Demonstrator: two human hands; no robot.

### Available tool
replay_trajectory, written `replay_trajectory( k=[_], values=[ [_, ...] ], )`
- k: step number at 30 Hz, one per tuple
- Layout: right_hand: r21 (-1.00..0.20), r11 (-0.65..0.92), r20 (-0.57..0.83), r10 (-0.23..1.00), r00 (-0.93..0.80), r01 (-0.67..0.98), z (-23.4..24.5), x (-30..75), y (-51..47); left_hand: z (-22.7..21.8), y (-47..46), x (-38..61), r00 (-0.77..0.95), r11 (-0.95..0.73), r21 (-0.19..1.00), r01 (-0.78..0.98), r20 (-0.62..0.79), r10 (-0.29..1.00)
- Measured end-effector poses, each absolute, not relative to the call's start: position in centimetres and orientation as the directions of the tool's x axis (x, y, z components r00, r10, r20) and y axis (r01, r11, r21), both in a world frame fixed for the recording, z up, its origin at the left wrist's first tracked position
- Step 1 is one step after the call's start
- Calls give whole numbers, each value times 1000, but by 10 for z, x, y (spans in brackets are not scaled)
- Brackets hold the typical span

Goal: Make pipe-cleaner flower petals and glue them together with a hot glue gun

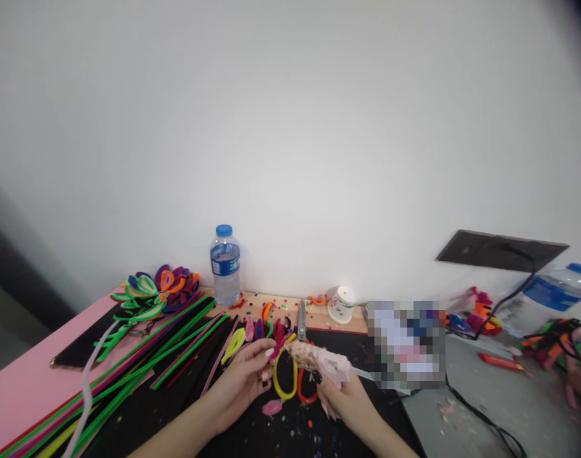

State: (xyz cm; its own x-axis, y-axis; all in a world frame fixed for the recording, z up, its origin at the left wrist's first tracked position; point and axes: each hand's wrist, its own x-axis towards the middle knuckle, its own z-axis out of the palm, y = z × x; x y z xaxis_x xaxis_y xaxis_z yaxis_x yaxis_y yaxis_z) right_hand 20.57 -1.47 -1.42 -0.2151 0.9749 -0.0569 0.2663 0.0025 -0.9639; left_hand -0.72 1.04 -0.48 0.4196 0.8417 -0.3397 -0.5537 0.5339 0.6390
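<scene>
My left hand [246, 375] pinches a small magenta pipe-cleaner piece [280, 348] between thumb and fingers. My right hand [341, 397] is wrapped around a pale pink hot glue gun [331, 363], whose nozzle points left at the magenta piece; I cannot tell whether they touch. Behind and below the gun lie scissors [302, 318] with one yellow and one red handle, blades toward the wall. A pink pipe-cleaner loop [272, 408] lies on the black mat near my left hand. Beyond that hand are a yellow-green loop [234, 343] and several other coloured loops [266, 326].
Long pipe cleaners [142, 375] spread across the left, near finished pipe-cleaner flowers [161, 289] and a dark phone [75, 346]. A water bottle [225, 270] and an upturned paper cup [342, 305] stand by the wall. A black cable [481, 413] crosses the grey surface at right.
</scene>
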Motion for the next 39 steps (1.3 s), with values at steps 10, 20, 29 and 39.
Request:
replay_trajectory(
  k=[10,20,29,39],
  values=[
    [-971,2,-41,983,-176,238,-23,206,-15,-4,11,-7,419,532,648,-545,-340,842],
    [-911,89,90,996,-18,402,-8,212,-14,-7,12,-7,425,530,647,-548,-331,843],
    [-518,102,203,979,6,849,18,229,-8,-9,11,-7,425,521,653,-550,-319,847],
    [-306,223,255,956,-146,925,7,245,6,-7,9,-4,448,488,717,-498,-269,853]
  ],
)
